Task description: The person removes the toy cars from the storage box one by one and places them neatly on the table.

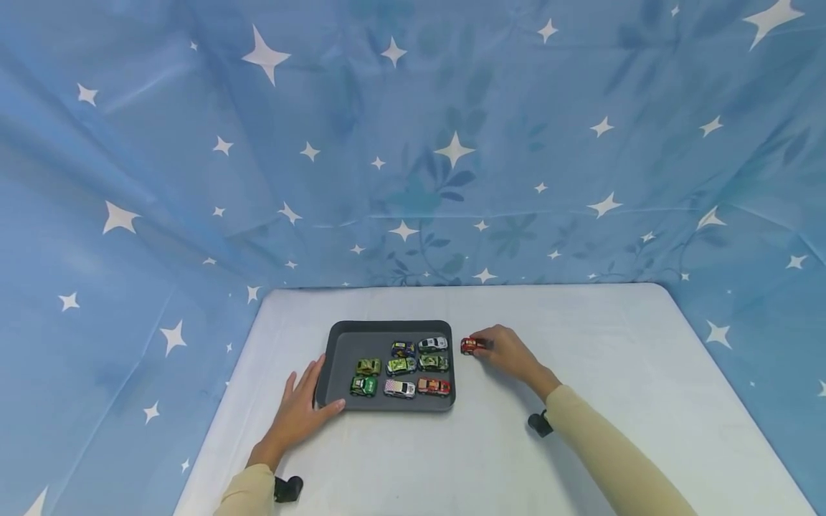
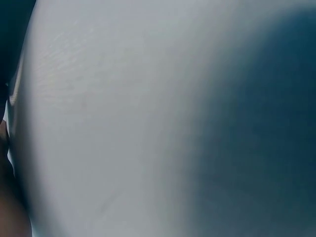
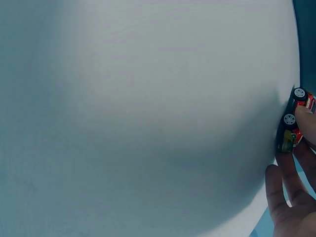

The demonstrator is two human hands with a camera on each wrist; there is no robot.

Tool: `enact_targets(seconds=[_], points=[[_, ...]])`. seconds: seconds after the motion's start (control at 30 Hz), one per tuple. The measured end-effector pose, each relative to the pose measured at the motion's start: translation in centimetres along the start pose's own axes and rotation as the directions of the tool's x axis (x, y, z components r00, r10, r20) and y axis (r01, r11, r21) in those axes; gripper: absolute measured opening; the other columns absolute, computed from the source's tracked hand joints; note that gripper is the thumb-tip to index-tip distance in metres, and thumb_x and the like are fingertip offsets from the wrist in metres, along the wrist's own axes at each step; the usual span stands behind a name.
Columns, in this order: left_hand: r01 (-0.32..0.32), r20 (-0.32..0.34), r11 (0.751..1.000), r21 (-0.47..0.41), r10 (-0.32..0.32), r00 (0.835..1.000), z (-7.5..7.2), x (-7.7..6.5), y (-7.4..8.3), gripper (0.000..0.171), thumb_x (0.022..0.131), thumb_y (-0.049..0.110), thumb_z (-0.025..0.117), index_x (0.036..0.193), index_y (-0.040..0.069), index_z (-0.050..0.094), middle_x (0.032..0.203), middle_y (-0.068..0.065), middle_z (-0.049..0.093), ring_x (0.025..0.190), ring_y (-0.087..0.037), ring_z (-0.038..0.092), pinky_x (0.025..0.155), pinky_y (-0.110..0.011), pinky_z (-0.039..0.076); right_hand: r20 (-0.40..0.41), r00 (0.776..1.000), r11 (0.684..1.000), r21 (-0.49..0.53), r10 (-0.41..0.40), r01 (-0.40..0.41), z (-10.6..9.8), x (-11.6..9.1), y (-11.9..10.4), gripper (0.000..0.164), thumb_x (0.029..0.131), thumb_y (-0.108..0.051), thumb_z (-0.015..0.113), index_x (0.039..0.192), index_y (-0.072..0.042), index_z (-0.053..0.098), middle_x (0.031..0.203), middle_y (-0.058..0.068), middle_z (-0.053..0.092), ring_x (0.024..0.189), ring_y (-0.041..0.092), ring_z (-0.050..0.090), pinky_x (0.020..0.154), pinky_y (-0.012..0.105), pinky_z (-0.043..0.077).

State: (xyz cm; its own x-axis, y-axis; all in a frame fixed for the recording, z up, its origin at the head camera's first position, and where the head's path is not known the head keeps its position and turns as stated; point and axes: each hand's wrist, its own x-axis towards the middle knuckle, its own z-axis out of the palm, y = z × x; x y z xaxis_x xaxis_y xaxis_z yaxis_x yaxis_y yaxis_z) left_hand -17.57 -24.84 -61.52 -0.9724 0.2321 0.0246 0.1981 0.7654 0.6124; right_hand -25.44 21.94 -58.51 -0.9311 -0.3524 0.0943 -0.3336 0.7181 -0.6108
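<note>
A red toy car [image 1: 470, 346] is pinched between the thumb and fingers of my right hand [image 1: 510, 355], just right of the grey tray [image 1: 387, 405]. The right wrist view shows the same red toy car [image 3: 298, 109] at its right edge, with its wheels turned toward the camera. My left hand [image 1: 298, 416] rests against the tray's left side, fingers spread and straight, the thumb at the front rim. Inside the tray stand several toy cars, among them a green car [image 1: 363, 387], a white checkered car [image 1: 399, 389] and a red-orange car [image 1: 434, 387].
The white table [image 1: 581, 344] carries the tray near its far side. Behind it hangs a blue curtain [image 1: 452, 186] with white stars. Dark wrist cameras sit under both sleeves. The left wrist view shows mostly blurred table surface.
</note>
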Motion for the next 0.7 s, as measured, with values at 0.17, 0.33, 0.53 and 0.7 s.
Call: enact_targets(seconds=[0.17, 0.33, 0.53, 0.7], points=[[0.008, -0.004, 1.0, 0.003, -0.008, 1.0, 0.05, -0.16, 0.14, 0.106, 0.093, 0.056, 0.076, 0.172, 0.012, 0.023, 0.171, -0.029, 0.027, 0.157, -0.054, 0.019, 0.125, -0.07, 0.0, -0.004, 1.0, 1.0, -0.026, -0.01, 0.01, 0.22, -0.07, 0.11, 0.031, 0.093, -0.004, 0.082, 0.122, 0.005, 0.076, 0.117, 0.018, 0.077, 0.11, 0.037, 0.07, 0.101, 0.058, 0.055], [0.018, 0.001, 1.0, 0.004, -0.018, 1.0, -0.17, -0.12, 0.46, 0.107, 0.092, 0.057, 0.076, 0.172, 0.011, 0.022, 0.171, -0.028, 0.026, 0.157, -0.053, 0.018, 0.126, -0.069, -0.001, -0.004, 1.0, 0.999, -0.032, -0.008, 0.008, 0.12, -0.15, -0.1, 0.034, 0.094, -0.005, 0.081, 0.125, 0.006, 0.075, 0.119, 0.019, 0.076, 0.112, 0.038, 0.069, 0.102, 0.058, 0.054], [0.025, 0.001, 1.0, 0.001, -0.025, 1.0, -0.21, -0.07, 0.51, 0.107, 0.091, 0.057, 0.076, 0.172, 0.01, 0.023, 0.171, -0.029, 0.026, 0.157, -0.056, 0.014, 0.125, -0.071, 0.0, -0.003, 1.0, 1.0, -0.029, 0.001, -0.001, -0.02, -0.31, 0.11, 0.042, 0.096, -0.013, 0.081, 0.133, 0.004, 0.071, 0.132, 0.022, 0.071, 0.125, 0.043, 0.064, 0.11, 0.06, 0.049], [0.021, -0.004, 1.0, -0.005, -0.021, 1.0, -0.08, -0.14, 0.43, 0.107, 0.092, 0.057, 0.076, 0.172, 0.011, 0.023, 0.171, -0.029, 0.026, 0.157, -0.055, 0.014, 0.125, -0.071, 0.0, -0.023, 0.999, 0.999, -0.016, 0.03, -0.03, -0.44, -0.53, 0.57, 0.057, 0.099, -0.023, 0.079, 0.147, 0.002, 0.062, 0.151, 0.027, 0.057, 0.141, 0.049, 0.05, 0.118, 0.065, 0.039]])
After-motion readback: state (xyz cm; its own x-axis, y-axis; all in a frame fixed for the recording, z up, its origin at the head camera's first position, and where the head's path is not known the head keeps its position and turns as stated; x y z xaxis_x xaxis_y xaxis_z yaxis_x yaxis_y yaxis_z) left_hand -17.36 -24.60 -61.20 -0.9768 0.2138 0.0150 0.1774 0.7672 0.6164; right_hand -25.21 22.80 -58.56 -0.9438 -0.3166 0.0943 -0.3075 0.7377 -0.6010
